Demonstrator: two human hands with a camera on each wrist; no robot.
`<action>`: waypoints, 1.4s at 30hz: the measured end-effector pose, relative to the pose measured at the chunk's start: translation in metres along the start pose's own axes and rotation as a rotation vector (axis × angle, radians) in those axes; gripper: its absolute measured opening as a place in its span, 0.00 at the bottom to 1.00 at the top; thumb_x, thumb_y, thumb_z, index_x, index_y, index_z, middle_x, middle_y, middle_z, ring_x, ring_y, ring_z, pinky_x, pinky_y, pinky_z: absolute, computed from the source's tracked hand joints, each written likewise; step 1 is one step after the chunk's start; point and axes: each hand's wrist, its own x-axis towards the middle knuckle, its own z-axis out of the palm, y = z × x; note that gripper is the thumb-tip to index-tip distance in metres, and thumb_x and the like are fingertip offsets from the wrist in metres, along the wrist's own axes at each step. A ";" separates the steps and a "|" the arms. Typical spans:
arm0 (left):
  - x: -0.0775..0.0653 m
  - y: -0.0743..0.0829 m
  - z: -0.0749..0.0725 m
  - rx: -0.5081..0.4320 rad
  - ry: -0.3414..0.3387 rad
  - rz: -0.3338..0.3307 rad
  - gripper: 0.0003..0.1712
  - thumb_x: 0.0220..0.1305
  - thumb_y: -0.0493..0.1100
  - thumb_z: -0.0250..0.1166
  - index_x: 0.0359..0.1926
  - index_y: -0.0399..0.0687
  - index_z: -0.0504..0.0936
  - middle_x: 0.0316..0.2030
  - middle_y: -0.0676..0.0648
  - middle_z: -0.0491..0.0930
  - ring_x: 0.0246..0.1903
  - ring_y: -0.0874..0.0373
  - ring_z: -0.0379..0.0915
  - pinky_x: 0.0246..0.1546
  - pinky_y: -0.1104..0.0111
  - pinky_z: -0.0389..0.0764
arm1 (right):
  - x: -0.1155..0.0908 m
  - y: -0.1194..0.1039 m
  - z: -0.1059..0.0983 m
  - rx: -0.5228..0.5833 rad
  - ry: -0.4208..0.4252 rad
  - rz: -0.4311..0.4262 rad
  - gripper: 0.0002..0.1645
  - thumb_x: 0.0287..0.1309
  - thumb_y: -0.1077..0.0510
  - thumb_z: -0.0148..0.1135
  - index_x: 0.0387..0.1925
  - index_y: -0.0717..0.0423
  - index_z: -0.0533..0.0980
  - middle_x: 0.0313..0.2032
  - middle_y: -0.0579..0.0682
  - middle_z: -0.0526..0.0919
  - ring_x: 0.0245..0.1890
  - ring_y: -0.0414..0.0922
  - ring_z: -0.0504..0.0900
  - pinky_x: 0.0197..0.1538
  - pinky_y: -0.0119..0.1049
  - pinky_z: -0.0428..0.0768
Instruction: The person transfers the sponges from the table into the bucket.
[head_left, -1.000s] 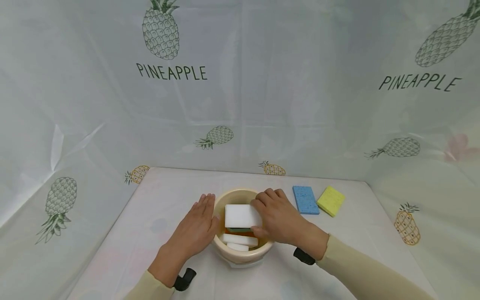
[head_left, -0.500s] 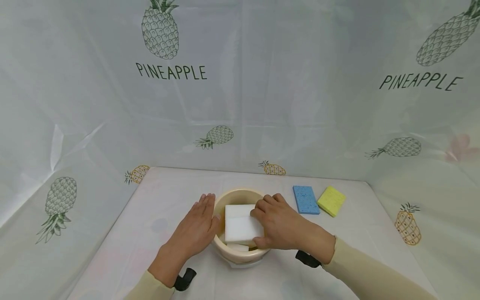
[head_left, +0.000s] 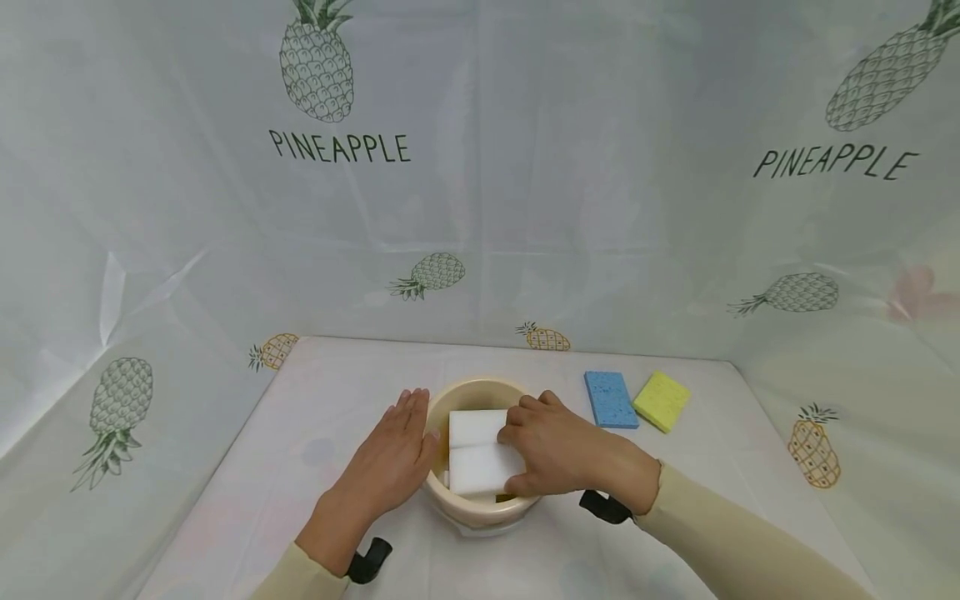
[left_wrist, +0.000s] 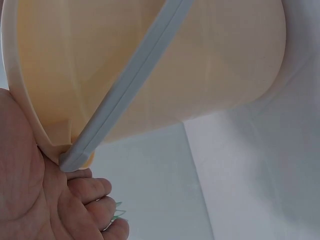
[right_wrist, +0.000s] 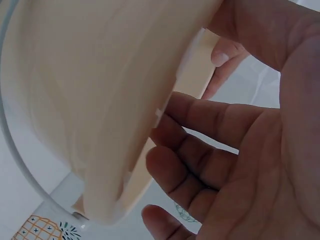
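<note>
A cream bucket point(head_left: 480, 508) stands on the table, with white sponge blocks inside. My left hand point(head_left: 393, 454) rests against its left rim with fingers straight. In the left wrist view the palm of the left hand point(left_wrist: 40, 195) touches the rim beside the pivot of the grey bucket handle point(left_wrist: 130, 82). My right hand point(head_left: 558, 450) reaches over the right rim and grips a white sponge block point(head_left: 480, 469) between thumb and fingers. Another white sponge block point(head_left: 474, 427) lies just behind it. In the right wrist view, the bucket wall hides most of what the right hand point(right_wrist: 220, 135) grips.
A blue sponge point(head_left: 611, 400) and a yellow sponge point(head_left: 662, 402) lie on the table point(head_left: 352, 358) to the right, behind the right hand. A pale curtain point(head_left: 562, 208) printed with pineapples surrounds the table at the back and sides.
My right hand has moved toward me and down with the white sponge block, which now covers the orange, green and white pieces seen before in the bucket. The left hand has stayed put.
</note>
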 end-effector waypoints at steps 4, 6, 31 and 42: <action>0.000 0.001 0.000 -0.006 0.001 0.002 0.38 0.84 0.51 0.46 0.82 0.31 0.52 0.82 0.35 0.55 0.83 0.41 0.46 0.83 0.48 0.54 | 0.005 0.000 -0.003 0.013 -0.054 0.012 0.30 0.53 0.34 0.74 0.47 0.51 0.87 0.41 0.44 0.82 0.44 0.42 0.73 0.49 0.42 0.70; 0.000 0.001 0.000 -0.004 0.001 0.004 0.38 0.84 0.51 0.46 0.82 0.31 0.52 0.82 0.35 0.55 0.83 0.41 0.46 0.83 0.48 0.54 | 0.008 -0.002 -0.004 0.020 -0.082 0.025 0.30 0.52 0.33 0.75 0.45 0.51 0.87 0.39 0.43 0.82 0.43 0.42 0.73 0.48 0.41 0.70; 0.000 0.000 0.001 0.001 0.005 0.013 0.39 0.84 0.51 0.47 0.82 0.31 0.52 0.82 0.35 0.55 0.83 0.41 0.46 0.83 0.48 0.54 | 0.010 0.001 0.004 -0.066 -0.043 0.093 0.17 0.53 0.42 0.74 0.35 0.49 0.85 0.31 0.41 0.78 0.37 0.42 0.71 0.44 0.40 0.68; 0.000 -0.002 0.002 -0.006 0.013 0.017 0.39 0.84 0.51 0.48 0.82 0.30 0.52 0.81 0.35 0.56 0.83 0.41 0.47 0.83 0.49 0.54 | -0.005 0.025 0.018 -0.158 0.248 0.224 0.22 0.60 0.44 0.74 0.44 0.56 0.82 0.39 0.49 0.81 0.41 0.48 0.71 0.45 0.44 0.70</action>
